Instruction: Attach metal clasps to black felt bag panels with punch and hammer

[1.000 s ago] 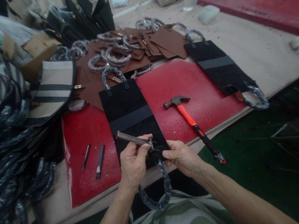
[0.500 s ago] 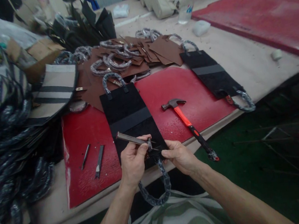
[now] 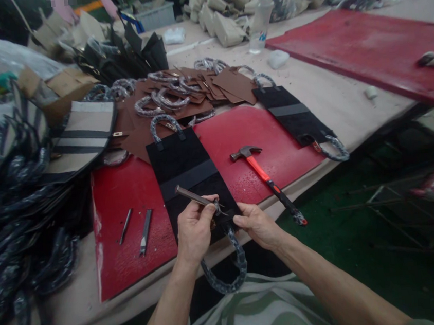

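My left hand is closed around a metal punch with thin prongs at its near end. The prongs hover over or touch the lower end of a black bag panel; I cannot tell which. My right hand pinches that panel's near right edge between thumb and fingers. A plastic-wrapped handle hangs from the panel's near end, over the table's edge. To the right, a claw hammer with a red and black handle lies on the red board. Two narrow metal tools, a thin rod and a flat chisel-like punch, lie to the left.
A second black panel with wrapped handles lies at the right. Brown panels and wrapped handles are heaped behind. Black wrapped pieces are piled at the left. Farther back are a bottle and another red board.
The view has turned a little to the right, so the hammer and second panel appear farther left. The punch's far end has swung slightly; both hands keep their grip.
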Action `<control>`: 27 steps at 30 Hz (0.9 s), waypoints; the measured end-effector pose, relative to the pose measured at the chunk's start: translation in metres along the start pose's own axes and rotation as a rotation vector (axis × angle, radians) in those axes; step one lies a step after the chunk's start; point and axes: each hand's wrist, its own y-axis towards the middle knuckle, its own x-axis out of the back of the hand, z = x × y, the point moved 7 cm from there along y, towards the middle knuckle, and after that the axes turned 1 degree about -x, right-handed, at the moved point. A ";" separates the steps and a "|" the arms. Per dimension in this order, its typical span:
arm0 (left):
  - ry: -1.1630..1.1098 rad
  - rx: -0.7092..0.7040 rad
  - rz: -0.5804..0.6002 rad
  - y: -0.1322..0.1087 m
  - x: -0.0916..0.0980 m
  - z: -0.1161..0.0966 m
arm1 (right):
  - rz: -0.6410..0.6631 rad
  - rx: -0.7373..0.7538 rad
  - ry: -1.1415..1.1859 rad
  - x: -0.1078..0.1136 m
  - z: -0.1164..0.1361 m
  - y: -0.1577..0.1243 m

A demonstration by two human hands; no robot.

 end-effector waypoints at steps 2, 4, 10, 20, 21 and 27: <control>-0.031 0.041 0.011 -0.001 -0.001 0.009 | -0.021 -0.001 -0.013 0.000 -0.004 -0.001; -0.073 0.072 0.007 -0.002 -0.001 0.016 | -0.068 0.006 -0.022 0.002 -0.008 -0.002; -0.126 0.031 -0.059 -0.005 0.002 0.015 | -0.097 0.057 0.012 0.003 -0.013 -0.001; -0.273 0.024 -0.049 -0.009 0.005 0.011 | 0.029 0.090 0.068 0.000 -0.015 -0.001; -0.266 0.020 -0.053 -0.009 0.006 0.011 | 0.027 0.097 0.066 0.001 -0.016 0.000; -0.204 0.002 -0.055 0.000 0.004 0.007 | 0.021 0.155 0.075 -0.001 -0.006 0.002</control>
